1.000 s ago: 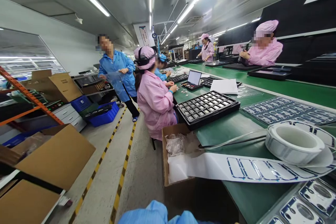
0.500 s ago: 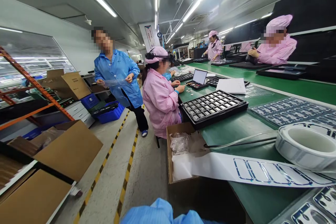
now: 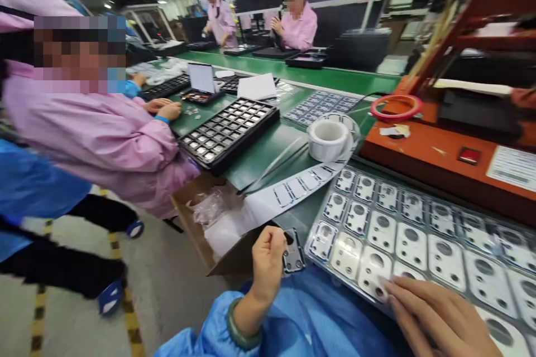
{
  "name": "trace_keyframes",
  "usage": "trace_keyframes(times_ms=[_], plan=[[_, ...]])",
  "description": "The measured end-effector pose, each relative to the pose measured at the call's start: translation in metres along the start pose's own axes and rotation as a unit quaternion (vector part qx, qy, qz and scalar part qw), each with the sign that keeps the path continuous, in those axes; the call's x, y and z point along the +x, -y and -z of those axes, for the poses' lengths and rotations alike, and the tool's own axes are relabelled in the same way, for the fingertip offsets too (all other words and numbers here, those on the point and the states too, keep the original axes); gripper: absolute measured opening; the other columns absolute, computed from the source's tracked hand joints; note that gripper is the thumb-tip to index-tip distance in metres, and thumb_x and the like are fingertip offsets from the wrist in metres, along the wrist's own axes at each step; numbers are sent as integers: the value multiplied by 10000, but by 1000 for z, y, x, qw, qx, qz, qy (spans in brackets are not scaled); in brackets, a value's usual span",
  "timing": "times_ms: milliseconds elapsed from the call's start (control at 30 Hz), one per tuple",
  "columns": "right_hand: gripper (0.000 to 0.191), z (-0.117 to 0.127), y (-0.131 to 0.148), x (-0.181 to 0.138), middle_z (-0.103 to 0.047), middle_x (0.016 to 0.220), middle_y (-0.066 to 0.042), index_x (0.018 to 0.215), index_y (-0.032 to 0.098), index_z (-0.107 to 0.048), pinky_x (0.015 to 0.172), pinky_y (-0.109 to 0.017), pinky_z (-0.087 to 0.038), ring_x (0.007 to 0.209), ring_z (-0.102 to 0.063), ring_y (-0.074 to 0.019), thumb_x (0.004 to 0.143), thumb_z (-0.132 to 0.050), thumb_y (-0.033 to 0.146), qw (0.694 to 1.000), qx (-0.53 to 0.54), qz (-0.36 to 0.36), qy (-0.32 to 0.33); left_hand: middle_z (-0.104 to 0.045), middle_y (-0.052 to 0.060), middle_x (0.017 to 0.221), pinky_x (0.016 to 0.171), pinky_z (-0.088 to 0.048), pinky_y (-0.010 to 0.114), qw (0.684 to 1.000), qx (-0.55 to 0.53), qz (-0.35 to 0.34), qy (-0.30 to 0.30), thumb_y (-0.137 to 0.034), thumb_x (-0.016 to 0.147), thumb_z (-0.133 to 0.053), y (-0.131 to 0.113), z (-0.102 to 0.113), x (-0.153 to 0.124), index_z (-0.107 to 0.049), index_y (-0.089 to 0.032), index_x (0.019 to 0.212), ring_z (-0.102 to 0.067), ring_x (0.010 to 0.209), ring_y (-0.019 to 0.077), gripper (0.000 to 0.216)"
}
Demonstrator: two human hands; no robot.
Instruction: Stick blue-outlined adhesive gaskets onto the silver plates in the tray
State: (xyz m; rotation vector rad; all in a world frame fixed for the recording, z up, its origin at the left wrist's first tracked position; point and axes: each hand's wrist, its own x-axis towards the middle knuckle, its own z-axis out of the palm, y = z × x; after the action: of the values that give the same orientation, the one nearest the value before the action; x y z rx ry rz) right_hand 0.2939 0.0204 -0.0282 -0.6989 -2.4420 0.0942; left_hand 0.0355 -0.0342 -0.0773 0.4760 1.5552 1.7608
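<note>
Pinching one small metal plate (image 3: pixel 293 252), the left hand (image 3: pixel 268 262) holds it off the blister tray (image 3: pixel 419 234). Right hand (image 3: pixel 439 318) lies flat, fingers open, on the tray edge; most pockets look filled.

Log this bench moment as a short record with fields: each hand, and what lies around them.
left hand: pinches a small metal plate at the bench edge
right hand: fingers rest on the clear tray of white parts
behind tray: roll of tape, its label strip trailing to a cardboard box
further left: black tray, person in pink seated
</note>
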Motion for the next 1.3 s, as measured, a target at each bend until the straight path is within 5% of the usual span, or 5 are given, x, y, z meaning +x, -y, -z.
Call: trace_keyframes(times_ms=[300, 467, 600, 1033, 1300], plan=[[129, -3, 24, 21, -648, 966, -84, 1010, 126, -619, 857, -380, -399, 919, -544, -213, 927, -520, 137, 998, 24, -63, -1, -429, -56, 541, 434, -320, 176, 979, 145, -95, 112, -470, 886, -520, -24, -23, 7, -520, -169, 715, -386, 464, 77, 347], [139, -12, 25, 22, -642, 983, -87, 1030, 115, -606, 867, -383, -397, 940, -532, -212, 914, -532, 97, 996, 38, -81, -8, -536, -43, 577, 492, -361, 226, 852, 351, -259, 289, -342, 952, -453, -32, -55, 4, -569, -173, 877, -507, 498, 117, 218], [158, -17, 25, 21, -633, 995, -87, 1048, 115, -597, 858, -376, -412, 947, -528, -206, 903, -547, 75, 993, 59, -107, -5, -642, 7, 713, 537, -406, 277, 754, 465, -384, 262, -289, 961, -435, -23, -68, -2, -582, -168, 903, -605, 607, 172, 199], [184, -18, 28, 21, -635, 1031, -75, 1064, 135, -593, 865, -388, -434, 974, -523, -204, 900, -540, 69, 990, 59, -128, 9, -596, 36, 777, 641, -454, 293, 765, 393, -453, 234, -199, 893, -543, -23, -61, -11, -609, -161, 923, -564, 715, 174, 82], [188, -13, 29, 20, -641, 1009, -74, 1050, 154, -589, 850, -392, -446, 955, -558, -201, 899, -519, 67, 985, 86, -150, -17, -569, 85, 1321, 1081, -273, 467, 640, 446, -537, 321, -502, 921, -448, -14, -50, -16, -562, -165, 1259, -472, 1246, 291, 490]])
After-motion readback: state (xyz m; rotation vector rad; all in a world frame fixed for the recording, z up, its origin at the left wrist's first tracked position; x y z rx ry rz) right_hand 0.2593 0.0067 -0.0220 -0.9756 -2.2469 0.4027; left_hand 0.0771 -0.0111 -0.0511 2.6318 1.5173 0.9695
